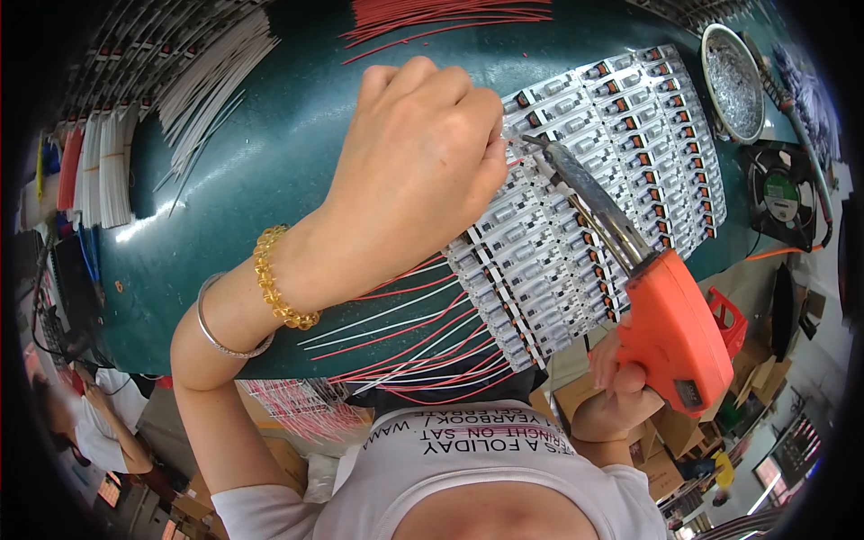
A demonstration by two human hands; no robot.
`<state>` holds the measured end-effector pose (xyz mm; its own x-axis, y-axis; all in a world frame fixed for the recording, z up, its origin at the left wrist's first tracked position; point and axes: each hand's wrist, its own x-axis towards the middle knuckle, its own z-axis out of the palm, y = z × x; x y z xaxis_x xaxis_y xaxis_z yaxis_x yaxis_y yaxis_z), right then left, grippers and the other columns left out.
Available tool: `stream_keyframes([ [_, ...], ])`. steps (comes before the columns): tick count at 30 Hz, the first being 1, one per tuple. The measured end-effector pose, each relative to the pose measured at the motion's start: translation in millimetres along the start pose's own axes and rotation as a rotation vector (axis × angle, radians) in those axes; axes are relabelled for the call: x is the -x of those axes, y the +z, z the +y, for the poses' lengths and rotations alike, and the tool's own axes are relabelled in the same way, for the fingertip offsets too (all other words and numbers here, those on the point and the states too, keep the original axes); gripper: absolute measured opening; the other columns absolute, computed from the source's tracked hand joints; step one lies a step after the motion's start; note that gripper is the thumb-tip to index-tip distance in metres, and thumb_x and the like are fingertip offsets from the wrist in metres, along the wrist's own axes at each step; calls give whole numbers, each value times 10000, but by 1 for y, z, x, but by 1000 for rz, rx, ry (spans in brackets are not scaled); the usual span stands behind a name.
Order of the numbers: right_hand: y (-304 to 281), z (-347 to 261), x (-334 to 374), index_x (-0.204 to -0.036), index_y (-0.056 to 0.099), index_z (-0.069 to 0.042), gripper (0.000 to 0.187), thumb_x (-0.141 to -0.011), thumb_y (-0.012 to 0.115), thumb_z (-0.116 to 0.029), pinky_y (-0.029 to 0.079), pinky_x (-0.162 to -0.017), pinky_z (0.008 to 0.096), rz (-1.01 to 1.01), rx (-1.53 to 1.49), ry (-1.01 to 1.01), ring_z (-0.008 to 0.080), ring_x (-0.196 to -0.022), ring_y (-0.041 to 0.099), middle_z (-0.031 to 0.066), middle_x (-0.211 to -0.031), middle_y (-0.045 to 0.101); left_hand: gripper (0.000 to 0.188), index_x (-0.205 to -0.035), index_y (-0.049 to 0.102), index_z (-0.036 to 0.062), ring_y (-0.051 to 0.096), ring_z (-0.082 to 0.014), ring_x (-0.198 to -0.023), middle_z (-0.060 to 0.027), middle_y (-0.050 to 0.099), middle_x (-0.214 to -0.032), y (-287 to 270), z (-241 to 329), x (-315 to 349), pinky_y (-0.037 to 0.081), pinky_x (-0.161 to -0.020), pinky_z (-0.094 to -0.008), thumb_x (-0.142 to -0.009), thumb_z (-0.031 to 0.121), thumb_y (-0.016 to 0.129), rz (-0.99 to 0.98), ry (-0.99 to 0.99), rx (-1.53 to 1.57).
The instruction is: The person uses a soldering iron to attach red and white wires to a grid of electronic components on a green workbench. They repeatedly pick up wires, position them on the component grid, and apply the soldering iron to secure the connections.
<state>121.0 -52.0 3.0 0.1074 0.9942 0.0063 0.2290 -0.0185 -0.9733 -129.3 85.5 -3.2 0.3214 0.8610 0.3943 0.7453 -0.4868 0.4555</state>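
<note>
My right hand (621, 382) is wrapped round the handle of a red soldering gun (679, 328). The gun's dark metal tip points up and left, over a panel of small LED circuit boards (621, 153) with grey and orange parts. My left hand (427, 148) is closed in a pinch at the panel's left edge, close to the soldering tip. A short red sliver shows beside its fingertips, but what they pinch is hidden. Red and white wires (414, 337) run out from the panel's lower left side, passing below my left wrist.
Bundles of white wires (211, 94) and red wires (432, 13) lie at the far side of the green table (261, 189). At the far right stand a bowl of shiny bits (733, 85) and a black fan (778, 193). Another person (108, 418) sits at the lower left.
</note>
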Motion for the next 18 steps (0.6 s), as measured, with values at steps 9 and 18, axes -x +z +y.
stream_keyframes([
  [9,-5,5,-1,-1186,468,127,814,-819,650,-576,351,-402,224,40,-165,38,77,-384,406,-18,-496,443,110,-728,599,68,512,-223,-715,-30,554,-708,0,1,0,362,-719,-352,-748,90,705,-8,1,-22],
  [18,-15,10,-3,-1246,424,119,765,-879,605,-529,356,-402,227,28,-276,-40,84,-370,393,-14,-478,430,141,-873,619,52,567,-273,-803,-71,605,-770,-6,-23,-51,402,-768,-382,-747,78,678,94,206,-320],
])
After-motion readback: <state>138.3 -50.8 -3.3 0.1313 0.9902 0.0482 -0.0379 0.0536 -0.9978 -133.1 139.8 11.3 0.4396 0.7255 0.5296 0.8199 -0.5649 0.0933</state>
